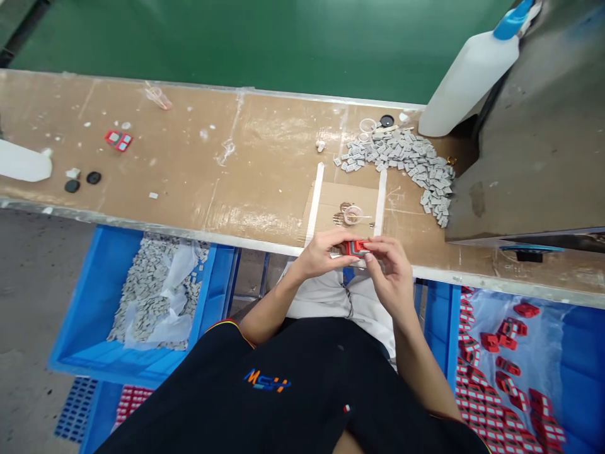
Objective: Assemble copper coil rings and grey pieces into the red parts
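Note:
A small red-and-grey plastic part (357,247) is held between both hands at the bench's front edge. My left hand (324,253) grips its left end, thumb below and fingers above. Closed on the right end, my right hand (390,268) has its thumb and fingertips against the part. Just beyond the hands, a small clear cup (352,215) with a thin stick in it stands on a cardboard piece (331,195) edged with white tape. Grey rectangular pieces (406,154) lie heaped to the right of it.
Blue bins hold grey pieces (151,302) at left and red parts (508,366) at right. A white bottle (467,82) with a blue top stands beside a metal machine (539,126). Farther left lie another red part (118,140), black caps (93,178) and a white bottle (23,162).

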Action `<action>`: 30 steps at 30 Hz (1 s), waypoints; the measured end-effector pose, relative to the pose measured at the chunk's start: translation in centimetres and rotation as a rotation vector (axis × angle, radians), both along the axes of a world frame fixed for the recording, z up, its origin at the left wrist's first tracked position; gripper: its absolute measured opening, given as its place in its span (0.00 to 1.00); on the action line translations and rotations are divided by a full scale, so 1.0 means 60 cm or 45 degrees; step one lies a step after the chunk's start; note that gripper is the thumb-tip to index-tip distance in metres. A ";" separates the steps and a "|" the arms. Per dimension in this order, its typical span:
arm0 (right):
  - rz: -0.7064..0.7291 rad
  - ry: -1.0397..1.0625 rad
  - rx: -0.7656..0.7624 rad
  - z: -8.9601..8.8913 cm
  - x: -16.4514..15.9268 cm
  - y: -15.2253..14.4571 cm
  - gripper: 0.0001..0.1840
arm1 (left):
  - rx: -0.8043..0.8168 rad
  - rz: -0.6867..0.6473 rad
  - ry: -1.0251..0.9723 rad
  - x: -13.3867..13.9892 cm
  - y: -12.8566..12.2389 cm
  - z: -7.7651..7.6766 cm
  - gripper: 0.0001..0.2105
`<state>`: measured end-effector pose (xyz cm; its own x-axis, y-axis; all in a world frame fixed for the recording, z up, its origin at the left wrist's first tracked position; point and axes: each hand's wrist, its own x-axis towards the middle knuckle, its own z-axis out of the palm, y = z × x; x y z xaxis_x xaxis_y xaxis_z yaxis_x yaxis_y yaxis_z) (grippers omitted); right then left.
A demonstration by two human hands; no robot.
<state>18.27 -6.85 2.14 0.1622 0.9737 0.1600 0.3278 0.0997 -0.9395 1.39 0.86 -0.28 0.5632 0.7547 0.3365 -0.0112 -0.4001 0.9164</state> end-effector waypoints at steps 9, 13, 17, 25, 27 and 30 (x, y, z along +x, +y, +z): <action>0.263 -0.357 0.037 0.025 0.029 0.017 0.02 | 0.128 -0.035 0.127 -0.002 0.004 0.001 0.19; 0.274 -0.214 -0.088 0.021 0.031 0.017 0.04 | 0.126 -0.059 0.163 -0.002 0.005 0.001 0.17; 0.281 -0.152 -0.174 0.021 0.033 0.015 0.07 | 0.118 -0.089 0.166 -0.001 0.005 0.001 0.16; 0.317 -0.164 -0.134 0.010 0.031 0.020 0.12 | 0.145 -0.153 0.176 -0.005 0.007 0.002 0.16; 0.320 -0.160 -0.127 0.006 0.028 0.021 0.13 | 0.172 -0.166 0.181 -0.006 0.009 0.000 0.17; 0.301 -0.148 -0.131 0.005 0.027 0.021 0.13 | 0.216 -0.164 0.192 -0.007 0.008 0.000 0.18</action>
